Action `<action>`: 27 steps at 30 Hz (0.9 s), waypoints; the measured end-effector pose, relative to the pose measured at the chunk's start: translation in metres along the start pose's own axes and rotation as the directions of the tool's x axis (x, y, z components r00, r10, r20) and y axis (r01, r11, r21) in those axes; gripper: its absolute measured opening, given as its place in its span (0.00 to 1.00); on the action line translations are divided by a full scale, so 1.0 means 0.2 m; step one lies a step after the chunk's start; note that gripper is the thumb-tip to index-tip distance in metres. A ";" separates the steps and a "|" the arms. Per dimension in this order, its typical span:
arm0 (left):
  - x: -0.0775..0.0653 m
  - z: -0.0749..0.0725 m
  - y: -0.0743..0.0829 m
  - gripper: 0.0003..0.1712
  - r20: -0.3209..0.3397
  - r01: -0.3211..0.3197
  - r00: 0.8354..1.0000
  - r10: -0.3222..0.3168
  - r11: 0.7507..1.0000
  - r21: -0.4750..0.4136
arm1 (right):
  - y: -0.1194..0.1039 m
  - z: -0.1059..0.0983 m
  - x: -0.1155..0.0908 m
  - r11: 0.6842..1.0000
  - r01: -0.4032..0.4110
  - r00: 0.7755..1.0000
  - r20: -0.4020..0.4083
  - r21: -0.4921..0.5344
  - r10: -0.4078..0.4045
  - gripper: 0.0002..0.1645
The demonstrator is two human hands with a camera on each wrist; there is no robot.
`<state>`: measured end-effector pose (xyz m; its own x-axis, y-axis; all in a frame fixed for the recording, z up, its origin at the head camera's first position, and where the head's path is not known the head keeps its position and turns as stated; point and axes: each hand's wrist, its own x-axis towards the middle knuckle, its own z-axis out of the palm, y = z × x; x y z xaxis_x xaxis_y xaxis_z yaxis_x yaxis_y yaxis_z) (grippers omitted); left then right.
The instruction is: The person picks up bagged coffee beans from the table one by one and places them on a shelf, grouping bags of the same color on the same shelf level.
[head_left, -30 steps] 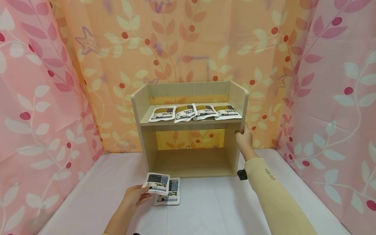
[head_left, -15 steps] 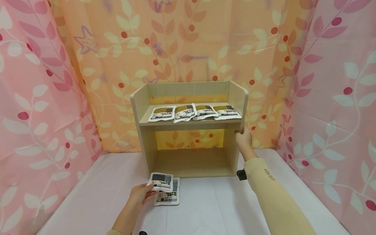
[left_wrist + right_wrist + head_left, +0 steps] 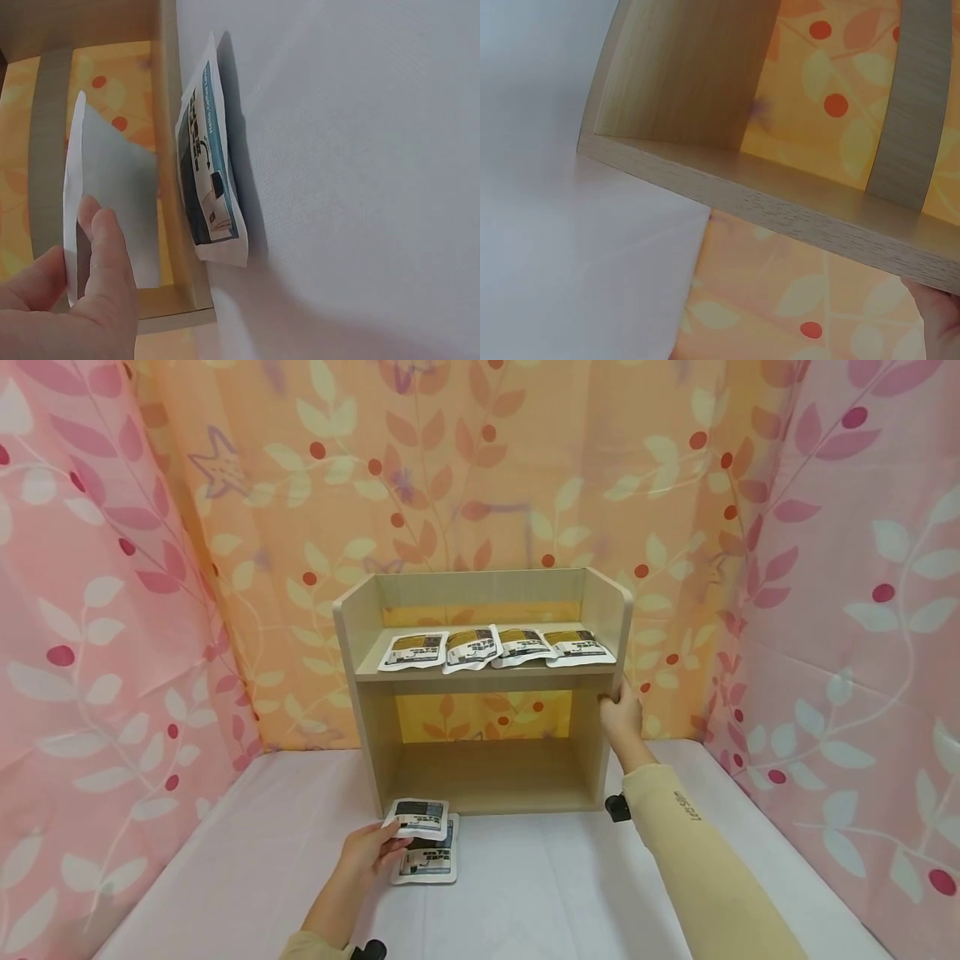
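My left hand point(image 3: 367, 852) pinches a flat white-edged packet point(image 3: 420, 819) by its near left side, thumb on top and fingers beneath. In the left wrist view this packet point(image 3: 116, 195) stands off the table, its plain white back showing. A second packet point(image 3: 427, 861) with a blue and dark label lies on the cloth just below it, partly covered in the head view. My right hand point(image 3: 624, 714) grips the right side panel of a small wooden shelf unit point(image 3: 480, 675); its fingers are mostly hidden behind the panel. Only part of that hand point(image 3: 937, 311) shows in the right wrist view.
Several packets with yellow labels, such as one packet point(image 3: 580, 647) at the right end, lie in a row on the upper shelf. The lower compartment point(image 3: 487, 772) opens toward me. A white cloth point(image 3: 540, 893) covers the table. Patterned curtains point(image 3: 480, 485) stand behind and at both sides.
My left hand has carried its packet a little to the right and forward, toward the shelf's front, tilting it flatter in the head view. The right hand has stayed on the side panel.
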<state>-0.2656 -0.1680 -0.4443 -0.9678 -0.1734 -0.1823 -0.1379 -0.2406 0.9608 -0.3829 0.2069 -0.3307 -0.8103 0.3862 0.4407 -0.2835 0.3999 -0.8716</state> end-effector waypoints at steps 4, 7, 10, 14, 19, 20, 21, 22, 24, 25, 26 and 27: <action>0.02 0.01 0.00 0.29 -0.007 0.012 1.000 -0.012 1.000 -0.018 | 0.00 0.00 0.01 1.000 0.005 1.000 -0.003 -0.003 -0.005 0.24; 0.03 0.01 0.01 0.31 -0.020 0.019 1.000 -0.020 0.999 -0.027 | 0.00 0.01 0.02 1.000 0.006 1.000 0.008 -0.012 -0.006 0.26; 0.04 0.01 0.01 0.34 -0.026 0.030 0.999 -0.030 0.999 -0.024 | 0.00 0.02 0.02 1.000 -0.005 1.000 0.012 -0.025 0.005 0.26; 0.04 0.02 0.02 0.37 -0.018 0.038 0.999 -0.038 0.999 -0.029 | 0.00 0.01 0.01 0.999 -0.008 1.000 -0.002 -0.044 0.008 0.25; 0.06 0.03 0.02 0.36 -0.022 0.034 0.999 -0.035 0.998 -0.055 | 0.00 0.00 0.01 0.999 -0.005 1.000 0.006 -0.042 0.005 0.25; 0.06 0.04 0.02 0.35 -0.023 0.031 0.999 -0.033 0.998 -0.062 | 0.00 0.00 0.01 0.999 -0.006 1.000 0.009 -0.041 0.006 0.26; 0.07 0.04 0.01 0.35 -0.024 0.030 0.999 -0.032 0.997 -0.072 | 0.01 0.01 0.01 0.999 -0.007 1.000 0.012 -0.042 0.008 0.26; 0.08 0.04 0.01 0.34 -0.024 0.029 0.999 -0.031 0.996 -0.081 | 0.01 0.01 0.01 0.999 -0.008 1.000 0.012 -0.043 0.009 0.26; 0.09 0.04 0.01 0.34 -0.031 0.036 0.999 -0.039 0.995 -0.095 | 0.01 0.01 0.01 0.999 -0.009 1.000 0.008 -0.050 0.009 0.26; 0.10 0.04 0.01 0.34 -0.035 0.041 0.998 -0.045 0.994 -0.102 | 0.01 0.01 0.00 0.999 -0.009 1.000 0.006 -0.052 0.010 0.26; 0.10 0.05 0.01 0.34 -0.041 0.047 0.998 -0.052 0.993 -0.109 | 0.01 0.01 0.00 0.998 -0.009 1.000 0.004 -0.054 0.009 0.26; 0.11 0.05 0.01 0.34 -0.044 0.052 0.997 -0.058 0.992 -0.115 | 0.00 0.01 0.00 0.998 -0.009 1.000 0.002 -0.055 0.009 0.26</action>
<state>-0.2888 -0.1633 -0.4433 -0.9480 -0.2013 -0.2465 -0.1631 -0.3579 0.9194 -0.3849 0.2055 -0.3316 -0.8139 0.3878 0.4326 -0.2477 0.4420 -0.8621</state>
